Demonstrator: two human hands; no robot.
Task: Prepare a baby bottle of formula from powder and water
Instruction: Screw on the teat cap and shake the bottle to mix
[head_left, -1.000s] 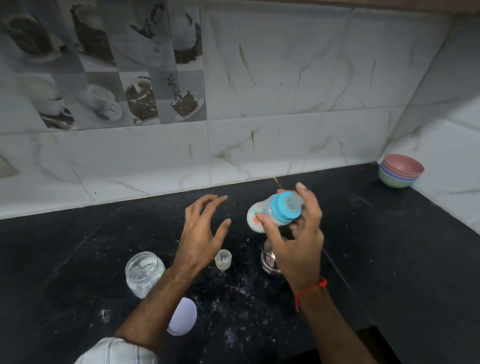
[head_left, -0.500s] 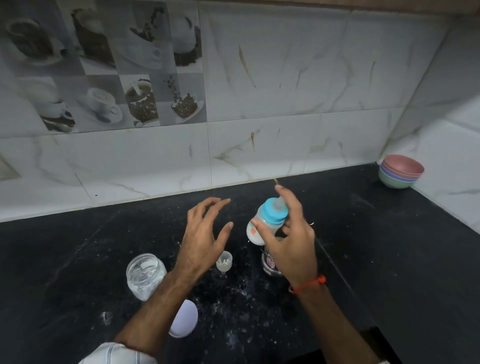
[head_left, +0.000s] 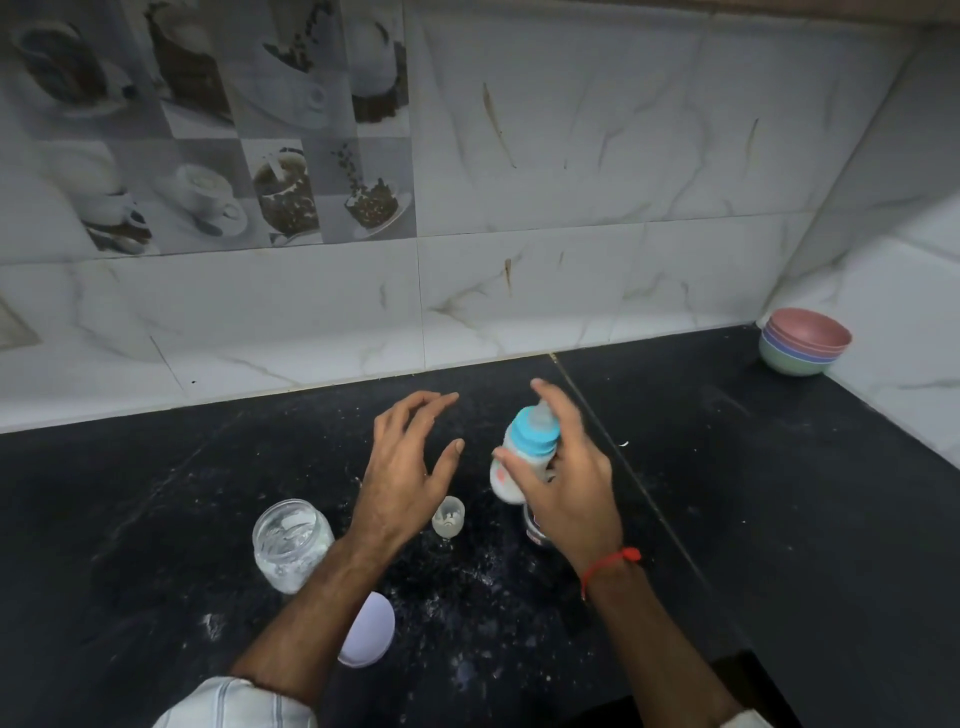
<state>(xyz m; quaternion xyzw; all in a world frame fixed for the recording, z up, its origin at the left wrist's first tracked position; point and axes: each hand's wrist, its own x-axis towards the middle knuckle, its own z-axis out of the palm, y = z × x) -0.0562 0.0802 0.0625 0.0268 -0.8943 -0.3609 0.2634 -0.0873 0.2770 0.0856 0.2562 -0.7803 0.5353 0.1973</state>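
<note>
Gripping the baby bottle (head_left: 522, 457) in its fingers, the right hand (head_left: 571, 488) is raised; the left hand (head_left: 402, 473) hovers spread, empty.

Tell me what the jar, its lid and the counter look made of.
Jar: clear and glossy with highlights, glass or hard plastic; I cannot tell which. Lid: opaque, pale, smooth and matte, probably plastic. Counter: black polished stone by its faint sheen and straight seam, dusted with white powder.

Counted: one baby bottle (head_left: 522, 457), one open jar (head_left: 291, 545), one white lid (head_left: 368, 630), one small cap (head_left: 448, 523), four stacked bowls (head_left: 802, 347).
</note>
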